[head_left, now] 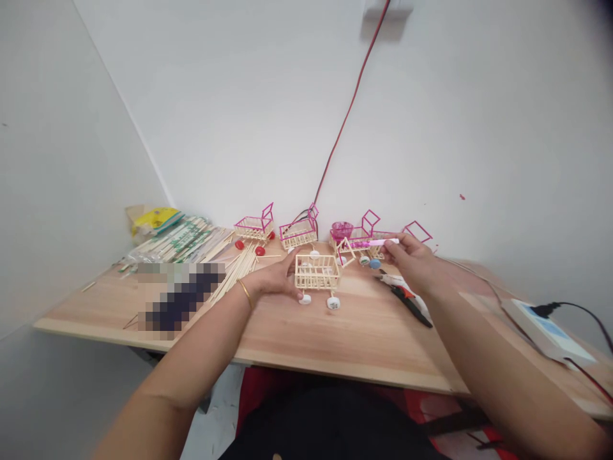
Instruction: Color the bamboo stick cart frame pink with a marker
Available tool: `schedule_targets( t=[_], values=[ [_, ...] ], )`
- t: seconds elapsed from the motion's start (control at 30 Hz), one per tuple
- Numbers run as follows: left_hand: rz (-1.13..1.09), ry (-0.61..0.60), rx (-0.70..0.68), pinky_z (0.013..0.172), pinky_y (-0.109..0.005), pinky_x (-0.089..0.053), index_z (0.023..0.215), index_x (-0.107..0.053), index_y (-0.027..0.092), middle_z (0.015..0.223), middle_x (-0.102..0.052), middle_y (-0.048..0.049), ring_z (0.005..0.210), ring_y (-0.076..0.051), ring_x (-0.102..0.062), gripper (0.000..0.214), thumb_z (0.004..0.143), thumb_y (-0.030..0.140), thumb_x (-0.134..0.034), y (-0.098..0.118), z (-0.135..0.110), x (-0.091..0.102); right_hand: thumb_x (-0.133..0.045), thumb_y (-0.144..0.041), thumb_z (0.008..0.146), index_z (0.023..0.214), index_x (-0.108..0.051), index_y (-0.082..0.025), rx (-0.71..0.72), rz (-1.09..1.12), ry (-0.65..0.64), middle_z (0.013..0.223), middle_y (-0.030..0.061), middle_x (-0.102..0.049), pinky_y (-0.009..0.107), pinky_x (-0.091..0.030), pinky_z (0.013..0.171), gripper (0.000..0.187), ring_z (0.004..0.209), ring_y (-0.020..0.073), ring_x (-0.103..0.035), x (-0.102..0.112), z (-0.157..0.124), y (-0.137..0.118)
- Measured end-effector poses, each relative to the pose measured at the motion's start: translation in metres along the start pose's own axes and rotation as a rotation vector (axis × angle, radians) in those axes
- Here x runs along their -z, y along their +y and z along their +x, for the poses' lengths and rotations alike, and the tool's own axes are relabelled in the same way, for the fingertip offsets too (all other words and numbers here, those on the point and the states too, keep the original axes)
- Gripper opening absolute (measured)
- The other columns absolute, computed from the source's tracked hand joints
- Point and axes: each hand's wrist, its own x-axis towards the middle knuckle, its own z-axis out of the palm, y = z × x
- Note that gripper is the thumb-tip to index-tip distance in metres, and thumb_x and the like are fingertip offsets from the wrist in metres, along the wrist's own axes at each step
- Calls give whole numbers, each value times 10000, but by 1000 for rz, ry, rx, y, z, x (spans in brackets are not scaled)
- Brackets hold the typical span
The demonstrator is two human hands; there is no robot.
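Note:
A small unpainted stick cart with white bottle-cap wheels stands on the wooden table. My left hand grips its left side, fingers closed round the frame. My right hand is raised just right of the cart and pinches a pink marker pen, which points left toward a small pink cup. A blue cap lies below the pen.
Several pink-painted stick carts line the wall at the back. Loose sticks and packed chopsticks lie at the left, red caps near them. Pliers lie by my right wrist. A white power unit with cables sits at the right.

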Motion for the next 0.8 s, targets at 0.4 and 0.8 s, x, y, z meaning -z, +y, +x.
schedule_targets(
  t=[0.4, 0.8],
  values=[
    [50, 83, 56, 1203, -515, -249, 1564, 143, 210, 1540, -394, -252, 1430, -333, -407, 1576, 421, 176, -941, 9, -3, -6, -573, -387, 865, 957, -690, -213, 338, -660, -342, 610, -26, -535, 260, -342, 519, 229, 520, 106, -415, -17, 23, -94],
    [47, 13, 5, 1201, -517, -257, 1569, -4, 244, 1477, -487, -208, 1402, -318, -446, 1438, 463, 190, -921, 13, -4, -7, -534, -357, 859, 899, -675, -209, 430, -851, -468, 619, -17, -593, 260, -370, 565, 208, 548, 120, -489, -29, 31, -102]
  ],
)
